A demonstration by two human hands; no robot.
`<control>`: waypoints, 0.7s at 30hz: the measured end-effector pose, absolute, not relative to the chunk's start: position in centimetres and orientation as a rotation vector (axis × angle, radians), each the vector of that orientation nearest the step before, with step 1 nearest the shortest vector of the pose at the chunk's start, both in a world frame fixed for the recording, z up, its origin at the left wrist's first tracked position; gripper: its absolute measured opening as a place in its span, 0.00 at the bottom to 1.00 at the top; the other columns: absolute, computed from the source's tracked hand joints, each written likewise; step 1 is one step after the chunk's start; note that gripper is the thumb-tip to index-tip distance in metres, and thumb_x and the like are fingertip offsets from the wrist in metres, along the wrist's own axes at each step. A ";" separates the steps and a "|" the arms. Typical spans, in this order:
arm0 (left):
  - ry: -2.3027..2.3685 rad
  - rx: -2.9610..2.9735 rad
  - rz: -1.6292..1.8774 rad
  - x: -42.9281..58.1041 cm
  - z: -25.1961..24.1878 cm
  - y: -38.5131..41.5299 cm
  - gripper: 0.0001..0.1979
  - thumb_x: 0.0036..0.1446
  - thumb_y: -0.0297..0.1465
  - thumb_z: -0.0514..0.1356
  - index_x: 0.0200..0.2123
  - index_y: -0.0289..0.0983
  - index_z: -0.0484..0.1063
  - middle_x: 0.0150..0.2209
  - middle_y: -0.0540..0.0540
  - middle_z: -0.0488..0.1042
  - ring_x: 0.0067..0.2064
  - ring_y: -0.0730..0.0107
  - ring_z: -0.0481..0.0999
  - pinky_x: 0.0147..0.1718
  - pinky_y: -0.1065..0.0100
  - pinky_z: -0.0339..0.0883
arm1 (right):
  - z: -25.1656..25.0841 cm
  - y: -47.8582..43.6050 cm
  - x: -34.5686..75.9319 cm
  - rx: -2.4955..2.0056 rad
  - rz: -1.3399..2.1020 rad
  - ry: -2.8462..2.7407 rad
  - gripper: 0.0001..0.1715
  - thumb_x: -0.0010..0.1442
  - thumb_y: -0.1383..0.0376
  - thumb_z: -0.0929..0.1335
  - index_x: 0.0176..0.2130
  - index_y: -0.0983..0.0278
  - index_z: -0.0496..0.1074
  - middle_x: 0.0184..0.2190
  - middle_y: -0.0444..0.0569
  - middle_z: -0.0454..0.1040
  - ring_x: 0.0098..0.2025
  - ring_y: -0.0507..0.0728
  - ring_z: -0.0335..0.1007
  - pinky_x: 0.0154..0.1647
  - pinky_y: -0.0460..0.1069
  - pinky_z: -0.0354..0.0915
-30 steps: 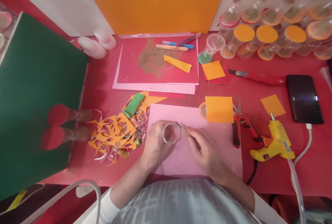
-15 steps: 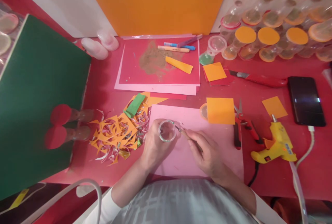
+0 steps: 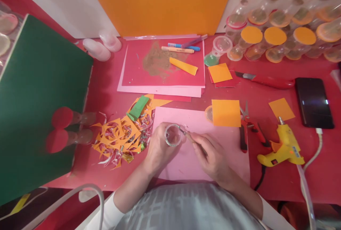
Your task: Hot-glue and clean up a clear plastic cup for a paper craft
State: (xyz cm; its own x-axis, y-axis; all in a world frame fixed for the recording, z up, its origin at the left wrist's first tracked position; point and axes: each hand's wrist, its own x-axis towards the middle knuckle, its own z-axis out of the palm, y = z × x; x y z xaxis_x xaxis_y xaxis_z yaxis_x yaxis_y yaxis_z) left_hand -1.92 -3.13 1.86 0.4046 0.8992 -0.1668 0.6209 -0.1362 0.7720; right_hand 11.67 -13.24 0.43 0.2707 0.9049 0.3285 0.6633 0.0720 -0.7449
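My left hand (image 3: 157,148) is wrapped round a small clear plastic cup (image 3: 172,135), holding it mouth-up over a pink sheet of paper (image 3: 223,148). My right hand (image 3: 210,152) pinches a thin brush-like stick (image 3: 190,137) whose tip touches the cup's right rim. Both hands sit close together at the front middle of the red table (image 3: 106,91). An orange paper square (image 3: 226,113) lies just beyond my right hand, partly over a clear lid.
Orange paper scraps (image 3: 119,137) pile up left of my hands. Red scissors (image 3: 247,127), a yellow glue gun (image 3: 283,144), a red cutter (image 3: 266,80) and a phone (image 3: 314,102) lie to the right. A green board (image 3: 37,95) stands at left. Stacked clear cups (image 3: 279,20) fill the back right.
The cup has tilted and shifted slightly in my left hand while the stick's tip stays at its rim. Nothing else on the table has moved.
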 end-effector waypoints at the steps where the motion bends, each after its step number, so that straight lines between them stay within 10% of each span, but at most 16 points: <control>1: 1.301 1.860 0.420 -2.0 1.9 -3.1 0.12 0.50 0.30 0.67 0.39 0.39 0.72 0.37 0.48 0.81 0.35 0.65 0.81 0.36 0.65 0.73 | 0.4 -13.3 11.7 -1.665 0.342 -1.462 0.17 0.66 0.74 0.63 0.51 0.61 0.72 0.39 0.53 0.81 0.39 0.58 0.80 0.39 0.51 0.78; 21: 1.291 1.825 0.447 -2.3 2.1 -2.6 0.15 0.49 0.35 0.66 0.37 0.41 0.66 0.33 0.49 0.78 0.34 0.65 0.80 0.33 0.65 0.70 | -0.3 -13.3 11.4 -1.720 0.086 -1.502 0.17 0.67 0.73 0.62 0.53 0.62 0.68 0.38 0.52 0.79 0.37 0.58 0.77 0.37 0.51 0.73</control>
